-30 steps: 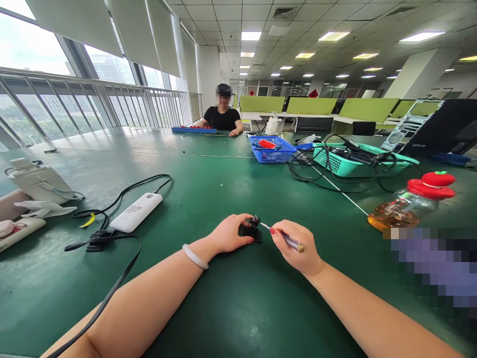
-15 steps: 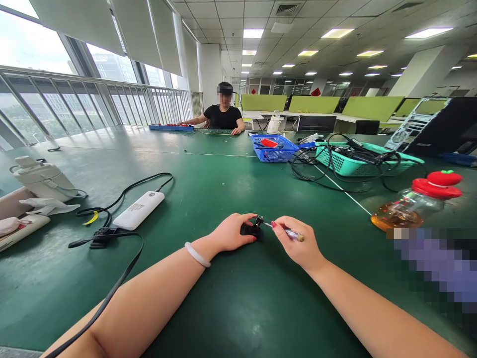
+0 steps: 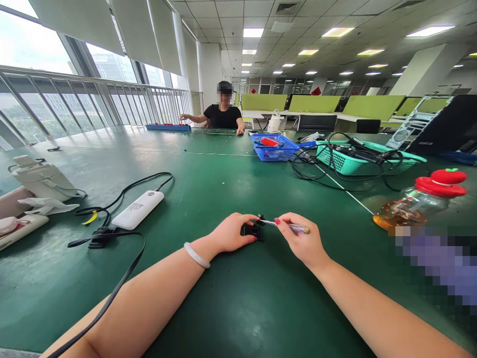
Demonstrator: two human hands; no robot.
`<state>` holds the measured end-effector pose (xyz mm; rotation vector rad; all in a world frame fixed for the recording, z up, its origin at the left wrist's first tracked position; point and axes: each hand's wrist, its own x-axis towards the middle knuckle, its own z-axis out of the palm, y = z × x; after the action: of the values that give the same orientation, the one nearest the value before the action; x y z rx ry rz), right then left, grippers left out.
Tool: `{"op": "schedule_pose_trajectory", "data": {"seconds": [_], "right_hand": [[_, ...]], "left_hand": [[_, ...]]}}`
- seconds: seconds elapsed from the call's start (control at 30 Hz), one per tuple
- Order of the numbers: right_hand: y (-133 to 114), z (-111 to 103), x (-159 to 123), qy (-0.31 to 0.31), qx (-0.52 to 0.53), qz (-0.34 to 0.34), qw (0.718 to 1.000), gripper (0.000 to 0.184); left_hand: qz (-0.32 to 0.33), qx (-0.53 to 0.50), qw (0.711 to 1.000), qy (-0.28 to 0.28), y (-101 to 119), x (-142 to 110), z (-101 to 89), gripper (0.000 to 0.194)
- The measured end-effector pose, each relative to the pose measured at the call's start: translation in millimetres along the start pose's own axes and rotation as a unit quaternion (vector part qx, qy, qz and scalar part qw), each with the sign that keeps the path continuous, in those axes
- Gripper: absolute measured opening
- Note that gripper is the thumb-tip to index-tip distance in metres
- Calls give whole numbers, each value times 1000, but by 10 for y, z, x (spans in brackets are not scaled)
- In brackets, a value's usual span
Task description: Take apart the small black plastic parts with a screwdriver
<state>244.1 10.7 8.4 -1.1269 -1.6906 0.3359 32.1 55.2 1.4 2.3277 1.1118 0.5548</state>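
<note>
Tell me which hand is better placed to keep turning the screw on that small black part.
Right. The right hand holds the small screwdriver, its tip at the black part. The left hand pins that part to the table.

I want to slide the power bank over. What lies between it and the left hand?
In the head view, only bare green mat lies between the power bank and the left hand; the black cable runs nearer the camera.
</note>
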Motion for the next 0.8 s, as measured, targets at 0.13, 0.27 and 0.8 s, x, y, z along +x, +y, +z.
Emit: {"op": "schedule_pose_trajectory", "data": {"seconds": [0.13, 0.27, 0.8], "right_hand": [[-1, -12, -17, 12, 15, 20, 1000, 43], [37, 24, -35, -11, 55, 70, 996, 47], [168, 88, 18, 33, 92, 168, 981, 52]], "left_hand": [[9, 0, 1000, 8, -5, -5, 13, 56], [28, 16, 999, 9, -1, 0, 10, 46], [30, 32, 999, 11, 3, 4, 10, 40]]}}
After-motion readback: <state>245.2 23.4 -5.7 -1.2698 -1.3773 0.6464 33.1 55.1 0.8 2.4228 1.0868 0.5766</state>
